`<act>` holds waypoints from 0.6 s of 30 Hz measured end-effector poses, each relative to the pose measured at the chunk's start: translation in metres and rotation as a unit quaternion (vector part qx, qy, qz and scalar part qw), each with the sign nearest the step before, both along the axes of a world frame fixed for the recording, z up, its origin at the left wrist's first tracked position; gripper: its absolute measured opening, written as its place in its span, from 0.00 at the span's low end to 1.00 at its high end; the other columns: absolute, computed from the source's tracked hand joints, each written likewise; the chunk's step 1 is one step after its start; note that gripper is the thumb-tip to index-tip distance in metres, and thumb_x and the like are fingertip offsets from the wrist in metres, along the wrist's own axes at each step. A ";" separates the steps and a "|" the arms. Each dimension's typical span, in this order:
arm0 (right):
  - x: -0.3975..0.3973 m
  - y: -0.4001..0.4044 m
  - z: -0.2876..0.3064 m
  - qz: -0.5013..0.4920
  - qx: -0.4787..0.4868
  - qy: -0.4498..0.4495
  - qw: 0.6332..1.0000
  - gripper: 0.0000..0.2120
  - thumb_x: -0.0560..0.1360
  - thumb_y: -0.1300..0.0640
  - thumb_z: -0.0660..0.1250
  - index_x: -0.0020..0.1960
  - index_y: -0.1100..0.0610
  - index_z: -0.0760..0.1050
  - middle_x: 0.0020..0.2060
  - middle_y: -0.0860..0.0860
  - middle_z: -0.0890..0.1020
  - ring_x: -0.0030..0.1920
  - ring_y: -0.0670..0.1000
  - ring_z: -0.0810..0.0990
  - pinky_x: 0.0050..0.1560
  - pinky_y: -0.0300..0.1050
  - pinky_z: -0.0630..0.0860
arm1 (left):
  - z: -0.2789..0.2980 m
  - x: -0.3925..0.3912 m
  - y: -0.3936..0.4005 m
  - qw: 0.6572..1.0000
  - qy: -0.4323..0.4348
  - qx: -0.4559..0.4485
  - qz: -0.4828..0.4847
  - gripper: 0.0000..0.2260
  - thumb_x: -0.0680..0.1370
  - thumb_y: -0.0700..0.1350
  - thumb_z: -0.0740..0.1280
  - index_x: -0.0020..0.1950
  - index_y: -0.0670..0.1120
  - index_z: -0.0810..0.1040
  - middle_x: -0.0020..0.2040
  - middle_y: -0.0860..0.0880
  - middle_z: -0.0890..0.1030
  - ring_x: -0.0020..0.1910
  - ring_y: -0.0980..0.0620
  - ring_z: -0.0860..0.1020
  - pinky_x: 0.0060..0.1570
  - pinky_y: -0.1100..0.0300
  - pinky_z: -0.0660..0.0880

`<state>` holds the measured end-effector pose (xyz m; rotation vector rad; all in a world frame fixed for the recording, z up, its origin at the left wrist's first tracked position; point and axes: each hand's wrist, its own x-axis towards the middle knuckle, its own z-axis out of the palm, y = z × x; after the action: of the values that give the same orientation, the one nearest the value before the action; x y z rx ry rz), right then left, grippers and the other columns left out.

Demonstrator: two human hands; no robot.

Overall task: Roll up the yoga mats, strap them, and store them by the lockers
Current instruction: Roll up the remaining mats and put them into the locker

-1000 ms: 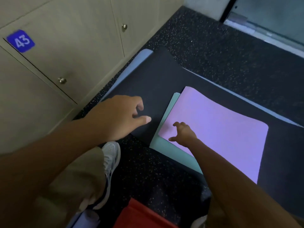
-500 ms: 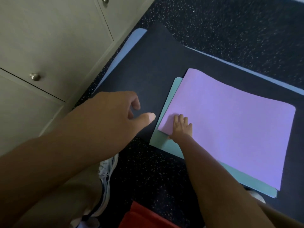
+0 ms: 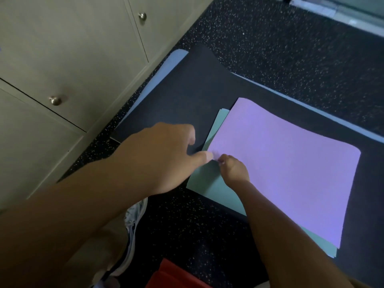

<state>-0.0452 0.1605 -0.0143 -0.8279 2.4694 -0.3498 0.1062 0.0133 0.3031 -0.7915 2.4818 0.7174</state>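
Note:
Several flat yoga mats lie stacked on the floor. A purple mat [image 3: 280,167] is on top, over a teal mat [image 3: 207,188], a wide black mat [image 3: 187,96] and a light blue mat [image 3: 158,80] at the bottom. My right hand [image 3: 234,171] has its fingers curled on the purple mat's near left corner and pinches it. My left hand [image 3: 158,156] hovers just left of that corner. Its thumb points at the corner and touches it, and its fingers are loosely curled over the black mat.
Beige lockers [image 3: 72,48] with round metal knobs run along the left, close to the mats' edge. The floor [image 3: 291,38] is dark speckled rubber. My shoe [image 3: 133,221] and a red object [image 3: 170,275] are at the bottom. A door sill [image 3: 342,9] lies top right.
My right hand went from lying flat on the purple mat's corner to curling its fingers on that corner. My left hand moved right until its thumb reached the same corner.

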 end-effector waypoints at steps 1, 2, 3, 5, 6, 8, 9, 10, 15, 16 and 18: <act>-0.003 0.003 0.009 -0.026 -0.014 -0.016 0.999 0.12 0.84 0.57 0.59 0.62 0.57 0.78 0.55 0.58 0.83 0.53 0.62 0.80 0.49 0.49 0.74 | 0.002 0.000 0.001 1.000 0.010 0.001 0.000 0.30 0.68 0.74 0.54 0.59 0.57 0.74 0.48 0.56 0.81 0.46 0.54 0.80 0.54 0.49 0.78; -0.008 0.005 0.017 -0.047 -0.027 -0.029 0.998 0.11 0.83 0.57 0.61 0.61 0.56 0.80 0.54 0.58 0.84 0.52 0.62 0.81 0.47 0.48 0.74 | 0.005 -0.001 0.002 1.000 0.021 -0.002 0.000 0.29 0.69 0.73 0.56 0.58 0.55 0.74 0.48 0.55 0.81 0.46 0.53 0.80 0.54 0.49 0.78; -0.013 0.007 0.027 -0.065 -0.039 -0.040 0.996 0.10 0.83 0.55 0.63 0.59 0.55 0.80 0.53 0.58 0.84 0.51 0.61 0.81 0.46 0.47 0.73 | 0.007 -0.003 0.003 0.999 0.033 -0.007 -0.002 0.27 0.72 0.72 0.57 0.58 0.54 0.75 0.48 0.55 0.81 0.47 0.52 0.80 0.53 0.49 0.78; -0.023 0.008 0.052 -0.083 -0.058 -0.054 0.993 0.09 0.82 0.51 0.66 0.54 0.54 0.81 0.49 0.56 0.84 0.48 0.58 0.80 0.45 0.45 0.72 | 0.010 -0.006 0.005 0.999 0.051 -0.013 -0.008 0.23 0.77 0.69 0.61 0.60 0.53 0.75 0.51 0.54 0.81 0.50 0.50 0.80 0.54 0.49 0.78; -0.028 0.009 0.067 -0.075 -0.061 -0.054 0.994 0.09 0.82 0.50 0.67 0.52 0.54 0.81 0.48 0.54 0.84 0.47 0.56 0.80 0.45 0.43 0.71 | 0.013 -0.008 0.006 0.998 0.058 -0.013 -0.012 0.21 0.78 0.67 0.62 0.60 0.53 0.75 0.53 0.54 0.81 0.51 0.50 0.80 0.55 0.49 0.78; -0.038 0.010 0.100 -0.033 -0.053 -0.047 0.997 0.06 0.81 0.51 0.68 0.48 0.52 0.79 0.45 0.51 0.82 0.46 0.55 0.79 0.43 0.40 0.70 | 0.017 -0.012 0.009 0.997 0.076 -0.002 -0.026 0.20 0.79 0.66 0.63 0.61 0.53 0.76 0.57 0.53 0.80 0.55 0.49 0.79 0.57 0.48 0.77; -0.041 0.013 0.119 -0.012 -0.045 -0.038 0.998 0.05 0.81 0.53 0.68 0.47 0.51 0.78 0.44 0.51 0.81 0.47 0.56 0.79 0.42 0.39 0.69 | 0.018 -0.015 0.011 0.996 0.085 0.008 -0.038 0.20 0.79 0.66 0.64 0.62 0.53 0.76 0.59 0.52 0.79 0.57 0.48 0.79 0.58 0.48 0.77; -0.045 0.018 0.135 0.001 -0.038 -0.029 0.999 0.04 0.80 0.55 0.68 0.46 0.52 0.79 0.44 0.52 0.82 0.47 0.57 0.80 0.44 0.40 0.70 | 0.020 -0.018 0.013 0.994 0.088 0.018 -0.055 0.21 0.78 0.65 0.64 0.64 0.53 0.75 0.61 0.51 0.78 0.59 0.47 0.78 0.59 0.48 0.76; -0.049 0.053 0.218 0.038 -0.023 0.004 0.999 0.08 0.77 0.65 0.68 0.50 0.57 0.84 0.44 0.51 0.84 0.48 0.56 0.82 0.49 0.43 0.74 | 0.027 -0.026 0.028 0.986 0.102 0.035 -0.126 0.21 0.78 0.64 0.67 0.65 0.54 0.73 0.62 0.51 0.73 0.61 0.47 0.75 0.61 0.48 0.74; -0.046 0.059 0.236 0.039 -0.025 0.010 0.999 0.08 0.77 0.66 0.67 0.50 0.57 0.84 0.43 0.50 0.83 0.48 0.54 0.82 0.49 0.43 0.75 | 0.029 -0.027 0.031 0.985 0.106 0.034 -0.130 0.22 0.77 0.63 0.68 0.66 0.54 0.72 0.62 0.50 0.72 0.61 0.46 0.75 0.60 0.48 0.75; -0.036 0.070 0.270 0.037 -0.045 0.017 0.998 0.09 0.77 0.66 0.68 0.49 0.56 0.83 0.43 0.49 0.84 0.46 0.52 0.82 0.50 0.45 0.76 | 0.033 -0.028 0.036 0.982 0.125 0.024 -0.137 0.25 0.77 0.63 0.69 0.70 0.53 0.70 0.65 0.50 0.71 0.62 0.45 0.75 0.60 0.47 0.75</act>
<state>-0.0814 0.2308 0.2553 -0.9662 2.4613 -0.4279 0.0777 0.0489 0.3358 -0.3464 2.7123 0.8121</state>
